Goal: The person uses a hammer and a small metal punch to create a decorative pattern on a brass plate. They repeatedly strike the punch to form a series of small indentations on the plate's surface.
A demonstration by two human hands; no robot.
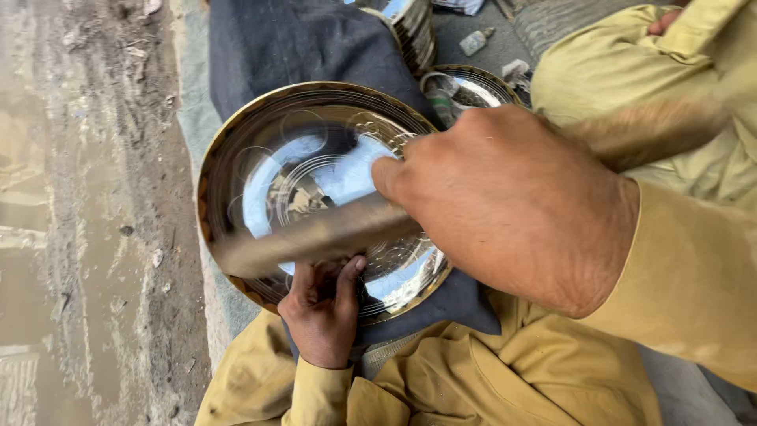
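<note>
We see the muddy ground (87,237) filling the left side of the view, wet and streaked. Next to it lies a dark blue cloth (300,47), spread from the top of the view down over the lap, with a fold of it showing under the plate's lower right rim. Our yellow garment (473,379) covers the lower part of the view and the sleeve at the right.

On the dark blue cloth rests 1 large round metal plate (268,158), shiny silver inside with a brass-coloured rim and engraved circles across its face. It sits near the middle of the cloth, tilted slightly toward us.

Our right hand (512,197) is closed around a blurred rod-like tool (315,237), which runs across the plate's face toward the lower left rim; the fingers are clamped on it. Our left hand (323,312) is at the plate's bottom rim, its fingers curled together and pressing on the inner face; what they pinch, if anything, we cannot tell.

Beyond the plate's upper right rim lies a 2nd, smaller shiny plate (473,87), and above it a stack of similar plates (414,28). A small bottle (475,41) lies at the top edge.
</note>
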